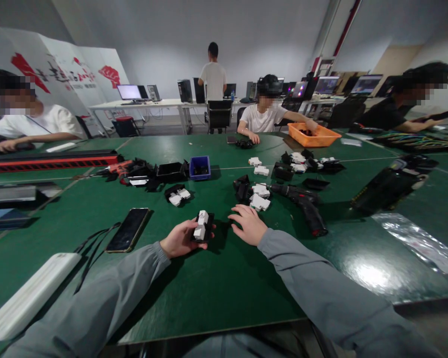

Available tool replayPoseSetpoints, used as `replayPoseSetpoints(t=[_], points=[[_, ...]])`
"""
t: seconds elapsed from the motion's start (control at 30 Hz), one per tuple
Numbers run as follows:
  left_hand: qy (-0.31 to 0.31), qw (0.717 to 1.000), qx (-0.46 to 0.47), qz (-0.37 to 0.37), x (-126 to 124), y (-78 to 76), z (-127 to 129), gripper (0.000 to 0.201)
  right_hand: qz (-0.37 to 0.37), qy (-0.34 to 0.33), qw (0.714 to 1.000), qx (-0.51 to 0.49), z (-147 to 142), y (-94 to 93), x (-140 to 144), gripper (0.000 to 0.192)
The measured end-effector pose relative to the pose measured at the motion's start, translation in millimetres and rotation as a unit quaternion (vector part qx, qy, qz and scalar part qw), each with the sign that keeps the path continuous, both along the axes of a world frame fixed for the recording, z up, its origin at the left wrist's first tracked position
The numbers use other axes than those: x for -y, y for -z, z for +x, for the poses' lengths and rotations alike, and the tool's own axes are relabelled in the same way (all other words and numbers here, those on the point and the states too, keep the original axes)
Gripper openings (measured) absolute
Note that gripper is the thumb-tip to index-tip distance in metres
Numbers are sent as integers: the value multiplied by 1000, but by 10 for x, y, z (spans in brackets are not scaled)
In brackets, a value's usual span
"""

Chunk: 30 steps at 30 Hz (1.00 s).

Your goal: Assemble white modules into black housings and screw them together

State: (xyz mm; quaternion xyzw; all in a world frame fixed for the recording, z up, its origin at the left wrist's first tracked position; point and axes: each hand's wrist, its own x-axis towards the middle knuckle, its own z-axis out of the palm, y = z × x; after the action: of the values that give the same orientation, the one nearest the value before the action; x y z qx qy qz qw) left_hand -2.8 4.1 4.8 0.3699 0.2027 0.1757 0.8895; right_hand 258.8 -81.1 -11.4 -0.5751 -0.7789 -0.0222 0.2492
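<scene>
My left hand [182, 239] is closed around a black housing with a white block [201, 224] in it, held just above the green table. To its right, my right hand [248, 224] has its fingers spread, palm down, with nothing visible in it. Just beyond those fingers lie white blocks [260, 201] and a black housing [242, 188]. A black cordless drill [302, 201] rests on its side to the right of them. Another black housing with white blocks [179, 195] sits ahead of my left hand.
A phone [129, 231] and a white power bank [33, 293] with a strap lie at left. Farther back are a blue bin [200, 174], a red drill [119, 170] and more white and black parts [298, 161]. A co-worker opposite reaches into an orange basket [313, 141]. Plastic bag [421, 241] at right.
</scene>
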Motion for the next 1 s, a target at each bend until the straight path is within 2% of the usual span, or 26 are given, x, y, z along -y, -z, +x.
replayPoseSetpoints(t=[0.1,0.2,0.37,0.47,0.57,0.67,0.9,1.0], points=[[2,1000,-1,22,16,23,-11,51,-4,-16,1000,-12,0,-1,-9,11],[-6,999,-14,52,54,-3,-8,57,5,-35,999,-35,-22,-45,-1,4],[6,991,-41,124,122,-57,29,72,-4,-51,991,-123,-118,-152,96,5],[8,978,-65,197,169,-66,67,76,-55,-98,970,-213,-226,-179,180,13],[12,952,-96,290,230,-95,103,79,-104,-129,948,-272,-357,-181,245,17],[9,932,-106,347,275,-136,117,80,-108,-125,949,-267,-461,-179,272,16],[2,929,-106,355,306,-154,114,78,-101,-67,953,-277,-502,-172,246,19],[-39,902,-132,410,358,-144,148,76,-103,-64,956,-267,-505,-158,242,17]])
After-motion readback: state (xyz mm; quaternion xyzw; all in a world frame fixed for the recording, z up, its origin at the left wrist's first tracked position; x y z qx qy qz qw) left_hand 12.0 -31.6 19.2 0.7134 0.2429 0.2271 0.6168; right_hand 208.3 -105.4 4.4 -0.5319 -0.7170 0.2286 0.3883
